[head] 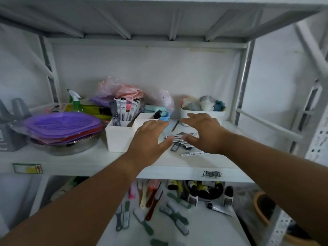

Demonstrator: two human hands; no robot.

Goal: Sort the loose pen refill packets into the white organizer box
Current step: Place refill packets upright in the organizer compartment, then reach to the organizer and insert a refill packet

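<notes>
Head view: both hands' grips spread open, left hand [148, 139] and right hand [204, 131] flanking loose refill packets [179, 138] lying left-right.

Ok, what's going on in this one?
A person is reaching into a white shelf with both arms. The left hand and right hand, fingers spread, hover over a small heap of loose refill packets and grip nothing yet. Left of the heap stands the white organizer box, with several packets upright in it. One packet lies apart, nearer the shelf's front edge.
</notes>
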